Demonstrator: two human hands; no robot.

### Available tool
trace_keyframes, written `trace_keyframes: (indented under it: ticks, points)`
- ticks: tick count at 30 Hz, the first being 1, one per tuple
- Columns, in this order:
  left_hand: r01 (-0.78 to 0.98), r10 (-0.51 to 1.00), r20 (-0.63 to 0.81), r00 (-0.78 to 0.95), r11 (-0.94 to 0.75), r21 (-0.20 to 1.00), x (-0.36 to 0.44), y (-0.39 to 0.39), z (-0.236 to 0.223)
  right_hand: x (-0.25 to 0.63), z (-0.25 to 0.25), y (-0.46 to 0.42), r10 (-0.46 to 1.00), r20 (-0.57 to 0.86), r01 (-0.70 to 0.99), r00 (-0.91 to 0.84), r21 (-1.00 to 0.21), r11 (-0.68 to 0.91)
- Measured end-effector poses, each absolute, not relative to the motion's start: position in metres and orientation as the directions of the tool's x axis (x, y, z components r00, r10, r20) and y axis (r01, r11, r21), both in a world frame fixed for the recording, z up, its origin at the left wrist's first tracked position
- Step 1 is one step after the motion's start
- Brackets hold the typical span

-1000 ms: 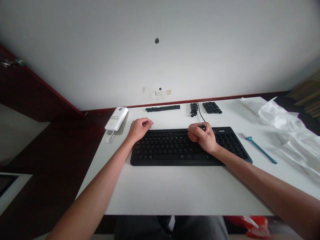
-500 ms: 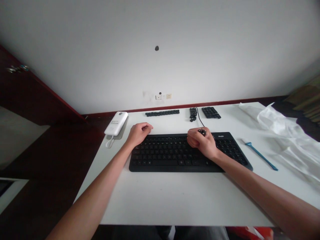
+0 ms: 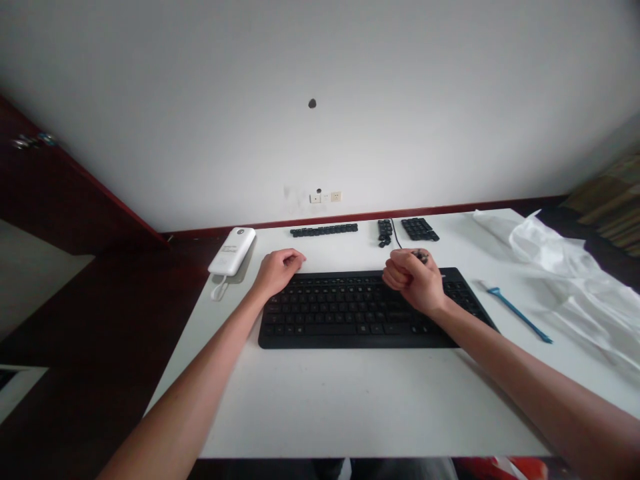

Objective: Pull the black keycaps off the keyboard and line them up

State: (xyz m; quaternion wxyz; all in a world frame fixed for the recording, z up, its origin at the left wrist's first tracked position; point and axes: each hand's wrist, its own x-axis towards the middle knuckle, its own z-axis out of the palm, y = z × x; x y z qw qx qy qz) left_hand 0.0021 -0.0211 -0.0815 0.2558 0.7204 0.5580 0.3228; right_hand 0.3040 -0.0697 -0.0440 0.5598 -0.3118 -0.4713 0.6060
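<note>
A black keyboard (image 3: 330,329) lies lengthwise in front of me on the white table. My left hand (image 3: 281,270) covers its far left corner, fingers curled together at the far edge. Over the right part of the keyboard, my right hand (image 3: 414,277) is closed in a fist. A small dark, knobbly end (image 3: 421,255) pokes out at the top of that fist; the rest of the object is hidden and its kind cannot be made out. The fist also hides some keys beneath it.
Loose black keycaps stand in a row (image 3: 324,230), a small cluster (image 3: 385,232) and a block (image 3: 419,229) along the table's far side. A white power bank (image 3: 233,252) is at left. On the right are a blue brush (image 3: 520,315) and crumpled white wrapping (image 3: 555,253).
My right fist has moved a little to the right over the keyboard, still closed around the dark object. My left hand stays at the same corner. The view has tilted slightly.
</note>
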Motion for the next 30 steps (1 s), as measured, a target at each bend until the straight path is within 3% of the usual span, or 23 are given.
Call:
trace_keyframes:
  ticks: [8,13,17,28,30]
  points:
    - [0.577,0.967,0.193,0.164,-0.253,0.776,0.001,-0.020,-0.083,0.299,-0.057,-0.071,0.954,0.164,-0.236,-0.253,-0.966,0.104]
    - [0.328,0.959,0.282,-0.015,-0.262,0.908,0.000,-0.014,-0.079,0.301,-0.059,-0.071,0.953,0.169,-0.208,-0.250,-0.971,0.118]
    - [0.231,0.963,0.248,-0.109,-0.218,0.948,-0.003,-0.010,-0.079,0.302,-0.057,-0.074,0.952,0.175,-0.197,-0.251,-0.972,0.127]
    - [0.264,0.965,0.187,-0.184,-0.134,0.955,-0.001,-0.006,-0.089,0.300,-0.049,-0.075,0.946,0.184,-0.176,-0.267,-0.974,0.140]
    - [0.271,0.967,0.194,-0.163,-0.145,0.952,-0.003,-0.003,-0.094,0.304,-0.042,-0.073,0.918,0.174,-0.206,-0.357,-0.973,0.104]
